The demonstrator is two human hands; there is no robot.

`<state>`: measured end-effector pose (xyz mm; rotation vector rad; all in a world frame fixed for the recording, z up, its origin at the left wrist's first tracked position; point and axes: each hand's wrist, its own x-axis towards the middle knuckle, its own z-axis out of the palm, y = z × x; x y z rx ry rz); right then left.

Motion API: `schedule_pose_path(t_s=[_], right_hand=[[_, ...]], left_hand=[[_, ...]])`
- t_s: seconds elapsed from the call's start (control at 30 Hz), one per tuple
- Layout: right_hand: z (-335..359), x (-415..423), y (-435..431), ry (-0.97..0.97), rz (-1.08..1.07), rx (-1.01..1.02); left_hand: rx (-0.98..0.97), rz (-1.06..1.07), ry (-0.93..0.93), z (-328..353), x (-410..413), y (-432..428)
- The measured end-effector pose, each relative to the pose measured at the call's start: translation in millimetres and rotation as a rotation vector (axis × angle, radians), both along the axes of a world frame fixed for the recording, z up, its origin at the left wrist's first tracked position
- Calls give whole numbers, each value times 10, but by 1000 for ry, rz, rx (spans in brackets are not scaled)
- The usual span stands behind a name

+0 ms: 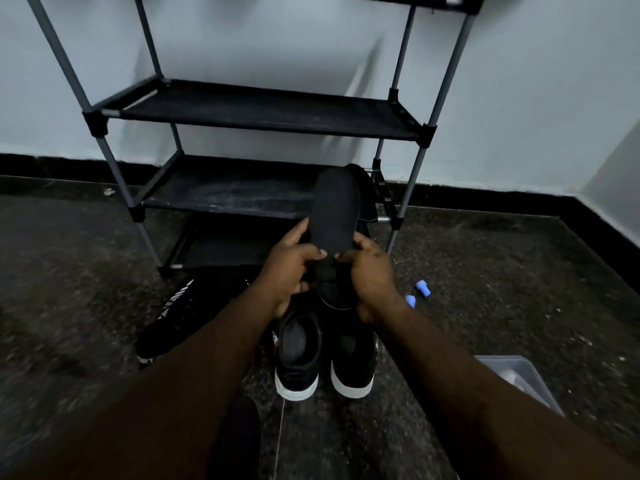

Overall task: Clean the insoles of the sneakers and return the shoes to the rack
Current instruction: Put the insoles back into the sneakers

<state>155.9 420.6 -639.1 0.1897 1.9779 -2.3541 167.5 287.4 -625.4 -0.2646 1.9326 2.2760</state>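
Both hands hold a black insole (335,206) upright in front of the shoe rack (263,116). My left hand (292,271) grips its lower left edge and my right hand (370,275) grips its lower right edge, thumbs meeting near the heel end. Below the hands stand two black sneakers with white soles, the left sneaker (298,358) with its opening showing and the right sneaker (353,362) partly hidden by my right wrist. Another dark insole (239,441) lies on the floor between my forearms.
A black cloth with white print (180,317) lies on the dark floor at left. Two small blue caps (417,292) sit to the right of the hands. A translucent plastic tub (523,375) stands at lower right. The rack's shelves hold nothing visible.
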Motion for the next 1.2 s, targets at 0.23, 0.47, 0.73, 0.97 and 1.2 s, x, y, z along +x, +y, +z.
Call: schedule_pose_path(t_s=[0.23,0.47,0.73,0.97,1.2], right_hand=[[-185,-92,-17,-69,17,-61],[-465,-210,10,-154,4,-84],[-397,-553,-61,-206,-128,-11],[-308,-760,-207,-204,-104,-94],[-434,-820,-250,-220,-130,-116]], left_hand=[[-94,214,7,-15,-487,-72],[-218,353,-1,-169,-1026,1],[-206,256,-82,-254,-1083,11],[-192,233,-69,-262,-1141,-23],[-370,268,14,-366,-1469,14]])
